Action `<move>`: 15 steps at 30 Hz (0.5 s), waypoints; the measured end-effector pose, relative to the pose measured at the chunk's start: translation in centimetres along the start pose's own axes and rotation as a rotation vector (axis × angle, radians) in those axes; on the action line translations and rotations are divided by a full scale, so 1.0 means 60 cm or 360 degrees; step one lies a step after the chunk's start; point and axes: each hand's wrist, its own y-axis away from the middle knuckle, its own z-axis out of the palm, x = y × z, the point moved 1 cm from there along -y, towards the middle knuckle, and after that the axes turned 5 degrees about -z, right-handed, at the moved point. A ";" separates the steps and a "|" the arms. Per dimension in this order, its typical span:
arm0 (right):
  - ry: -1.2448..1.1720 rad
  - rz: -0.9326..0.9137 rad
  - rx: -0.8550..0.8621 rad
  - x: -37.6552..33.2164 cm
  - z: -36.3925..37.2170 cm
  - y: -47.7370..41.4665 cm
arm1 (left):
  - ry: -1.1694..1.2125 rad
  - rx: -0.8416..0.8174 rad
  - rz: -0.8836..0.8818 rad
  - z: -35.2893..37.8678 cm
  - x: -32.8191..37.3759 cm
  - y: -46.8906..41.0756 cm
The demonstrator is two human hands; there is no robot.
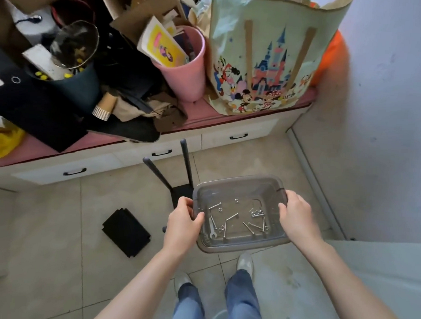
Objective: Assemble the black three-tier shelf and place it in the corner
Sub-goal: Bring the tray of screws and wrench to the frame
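**Hardware bin up, shelf in pieces**

The shelf frame (182, 192) sits legs-up on the floor by the drawers, with black panels (126, 231) flat beside it. My left hand (183, 219) and right hand (297, 212) each clamp an end of the clear bin (237, 179), level, I'd guess so the bolts (254, 226) and wrench (212, 229) stay put.

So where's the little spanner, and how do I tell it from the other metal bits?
Find the clear plastic tub that the left hand and right hand hold above the tiled floor. The spanner lies on its bottom, at the side by the left hand. It is flat with a forked end, unlike the thin bolts and little rings around it.
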 end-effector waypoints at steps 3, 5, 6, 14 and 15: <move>0.0046 -0.0023 -0.0045 0.040 -0.001 -0.049 | -0.0022 -0.0007 -0.0041 0.056 0.012 -0.021; 0.0094 -0.0057 -0.0073 0.067 0.001 -0.086 | -0.0048 0.0023 -0.0051 0.096 0.018 -0.038; 0.0115 -0.0080 -0.0080 0.081 0.003 -0.106 | -0.0052 0.0024 -0.0062 0.116 0.020 -0.047; -0.0129 0.0057 -0.0095 0.205 0.063 -0.277 | 0.0150 -0.0320 -0.0311 0.278 0.014 -0.143; -0.0142 0.0083 -0.0103 0.220 0.083 -0.297 | 0.0160 -0.0356 -0.0337 0.300 0.003 -0.158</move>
